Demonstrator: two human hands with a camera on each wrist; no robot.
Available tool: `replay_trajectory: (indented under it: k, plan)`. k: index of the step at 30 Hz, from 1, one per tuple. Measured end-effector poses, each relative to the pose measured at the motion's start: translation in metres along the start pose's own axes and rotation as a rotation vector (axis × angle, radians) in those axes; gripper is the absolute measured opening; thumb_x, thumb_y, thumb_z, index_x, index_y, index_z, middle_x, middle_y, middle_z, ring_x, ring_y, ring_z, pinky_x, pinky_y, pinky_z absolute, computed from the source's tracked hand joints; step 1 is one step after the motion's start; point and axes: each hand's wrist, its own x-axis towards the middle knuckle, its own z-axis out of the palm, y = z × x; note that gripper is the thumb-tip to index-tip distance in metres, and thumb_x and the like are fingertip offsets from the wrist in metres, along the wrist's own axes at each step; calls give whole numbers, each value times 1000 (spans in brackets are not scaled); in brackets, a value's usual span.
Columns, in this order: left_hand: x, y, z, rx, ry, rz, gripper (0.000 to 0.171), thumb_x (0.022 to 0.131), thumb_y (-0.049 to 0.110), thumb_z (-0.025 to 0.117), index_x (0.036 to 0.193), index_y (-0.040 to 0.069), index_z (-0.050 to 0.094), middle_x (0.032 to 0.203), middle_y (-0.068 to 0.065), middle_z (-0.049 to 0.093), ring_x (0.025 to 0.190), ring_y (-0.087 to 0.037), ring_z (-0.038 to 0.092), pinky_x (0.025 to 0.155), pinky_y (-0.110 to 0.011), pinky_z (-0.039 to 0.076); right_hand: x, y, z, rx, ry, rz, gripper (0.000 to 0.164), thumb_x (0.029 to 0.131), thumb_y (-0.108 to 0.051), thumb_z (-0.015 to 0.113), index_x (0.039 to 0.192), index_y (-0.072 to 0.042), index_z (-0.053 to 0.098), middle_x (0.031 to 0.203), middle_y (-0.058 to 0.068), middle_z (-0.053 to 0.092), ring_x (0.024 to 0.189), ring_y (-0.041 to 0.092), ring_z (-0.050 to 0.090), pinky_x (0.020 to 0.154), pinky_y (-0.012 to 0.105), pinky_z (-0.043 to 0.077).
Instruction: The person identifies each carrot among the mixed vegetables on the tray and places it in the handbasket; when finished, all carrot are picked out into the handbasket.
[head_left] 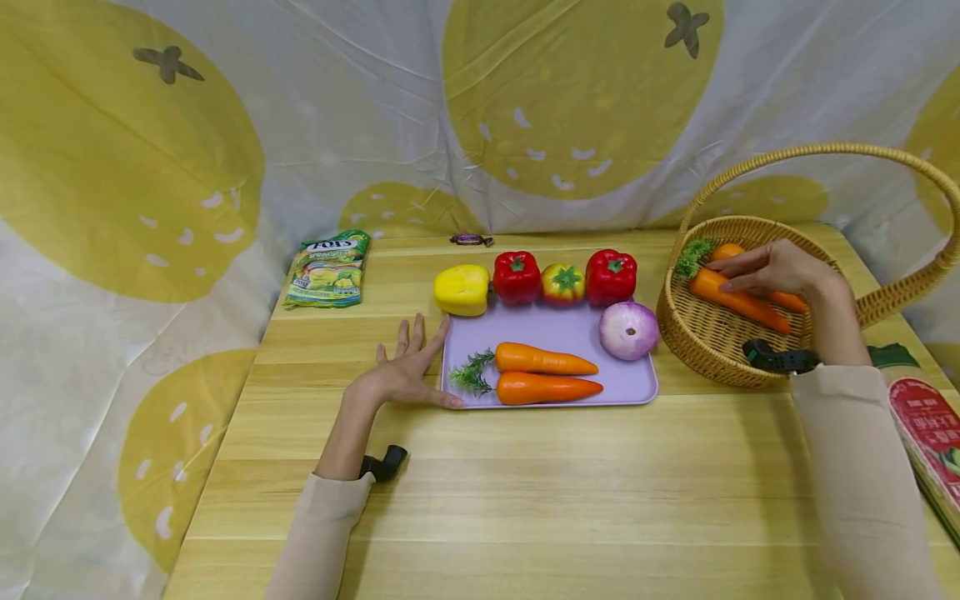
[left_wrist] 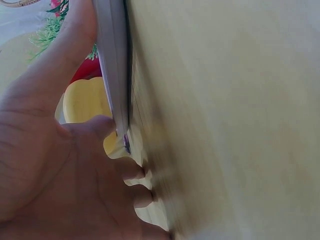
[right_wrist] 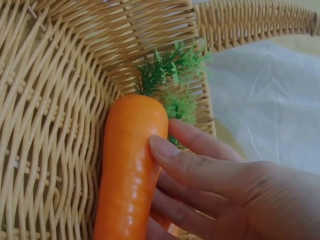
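Observation:
My left hand (head_left: 405, 371) spreads its fingers against the left edge of a lilac tray (head_left: 525, 329), thumb at the near corner. Two carrots (head_left: 547, 359) with green tops lie side by side on the tray, and a purple onion (head_left: 628, 332) sits at its right. Along its far edge are a yellow bell pepper (head_left: 461, 290), two red bell peppers (head_left: 516, 279) and a red-yellow fruit (head_left: 562, 285). Inside a wicker basket (head_left: 693, 354), my right hand (head_left: 776, 268) holds a carrot (right_wrist: 131, 165) between thumb and fingers. Another carrot (head_left: 727, 250) lies behind it, partly hidden by the hand.
The basket's tall handle (head_left: 817, 150) arches over the right forearm. A green candy bag (head_left: 327, 271) lies at the back left, with a small purple-wrapped candy (head_left: 471, 240) behind the peppers. On the right edge lies a red-and-green package (head_left: 926, 425). A printed cloth hangs behind the table.

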Motion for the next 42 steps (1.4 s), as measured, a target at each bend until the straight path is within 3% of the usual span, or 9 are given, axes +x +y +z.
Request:
replay_trajectory:
  k: [7,16,22,27,31,35,39,40,42]
  plan:
    - [4,-6,4,-28,15,29,136,72,74,80,166,35,-11,168,-20,-32,154,-42,-33,113,-83,-15,0,1,0,30,-14,-4,49,94,-27,78,136,-4,67,104,-37,70,98,-18,52,76,21,56]
    - [-1,1,1,9,3,5,131,80,60,82,167,27,-11,168,-21,-31,155,-44,-30,115,-82,-13,0,0,0,0,-21,12,51,95,-30,77,137,-4,65,105,-38,67,94,-20,53,76,21,56]
    - [0,0,1,-1,2,7,132,79,62,83,166,30,-11,168,-20,-31,155,-42,-31,115,-81,-14,0,0,-1,2,-17,23,52,95,-29,77,138,-3,64,103,-38,67,86,-6,59,73,25,58]
    - [3,-5,3,-21,0,2,137,72,73,81,165,36,-13,167,-17,-33,154,-39,-34,115,-79,-16,0,0,-1,-5,-11,27,54,94,-32,78,138,-5,64,105,-35,70,84,-1,61,73,27,58]
    - [11,-14,8,-4,13,-6,139,68,79,79,162,43,-16,167,-12,-36,154,-35,-36,116,-79,-15,0,2,-3,-9,-14,3,53,94,-31,77,138,-5,65,111,-25,75,88,-8,62,77,23,58]
    - [14,-16,10,-11,23,17,139,68,79,79,163,41,-15,167,-15,-35,154,-38,-35,113,-82,-15,-7,4,-9,-1,-13,-37,46,98,-28,73,138,-7,67,112,-35,68,97,-17,60,82,13,53]
    - [7,-9,5,-38,19,29,138,70,77,79,164,38,-13,167,-17,-33,155,-40,-33,112,-84,-15,-19,-3,-18,-28,-4,-42,48,102,-38,66,145,-15,62,115,-41,64,101,-23,54,83,5,42]
    - [7,-9,5,-36,21,29,138,70,77,79,164,39,-14,167,-17,-34,154,-40,-33,111,-84,-15,-22,-5,-20,-21,-10,-39,50,102,-39,65,148,-17,60,118,-40,63,102,-25,52,90,9,43]
    - [7,-11,6,-30,29,28,137,70,79,78,164,39,-14,167,-16,-34,155,-40,-33,111,-84,-14,-28,-12,-22,-7,-19,-28,52,103,-43,62,151,-22,56,120,-38,64,103,-21,56,90,11,43]
